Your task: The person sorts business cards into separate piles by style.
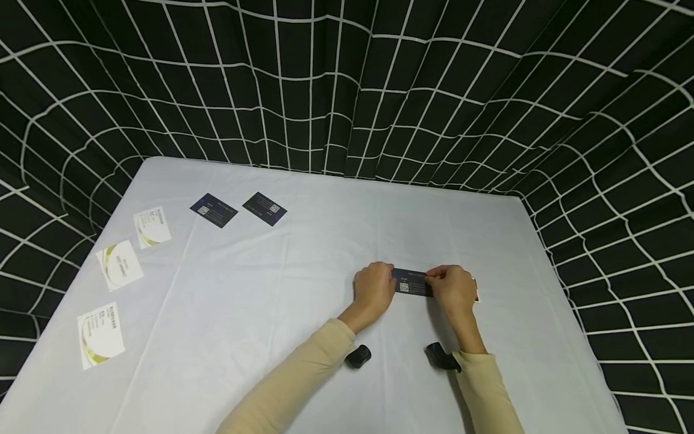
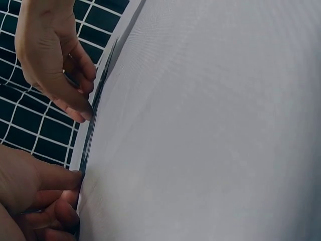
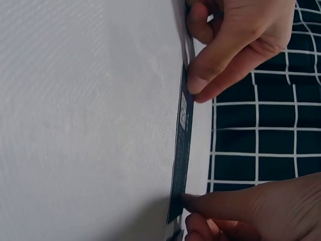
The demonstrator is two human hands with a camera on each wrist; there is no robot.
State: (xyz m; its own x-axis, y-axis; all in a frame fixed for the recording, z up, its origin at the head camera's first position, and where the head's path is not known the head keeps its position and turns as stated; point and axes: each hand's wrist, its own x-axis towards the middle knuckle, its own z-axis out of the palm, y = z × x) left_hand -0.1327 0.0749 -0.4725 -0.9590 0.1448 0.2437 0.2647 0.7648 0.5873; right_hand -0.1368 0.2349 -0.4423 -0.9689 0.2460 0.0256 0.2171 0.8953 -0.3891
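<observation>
A dark business card (image 1: 410, 283) with a small QR code and fine pale print lies between the two hands, low over or on the white cloth. The left hand (image 1: 374, 289) pinches its left end, thumb on the printed face as the right wrist view shows. At the other end, the thumb and fingers of the right hand (image 1: 454, 290) grip the card, covering its right edge. Just beyond the right hand a bit of another item with red and white (image 1: 476, 290) peeks out, mostly hidden. In the left wrist view the card (image 2: 90, 130) appears nearly edge-on.
Two more dark cards (image 1: 214, 210) lie at the back left. Three white cards with gold curves (image 1: 119, 265) line the left side of the table (image 1: 244, 289). Black straps or mounts (image 1: 358, 357) sit by each wrist. Black grid-patterned curtain (image 1: 303, 78) surrounds the table's far edges.
</observation>
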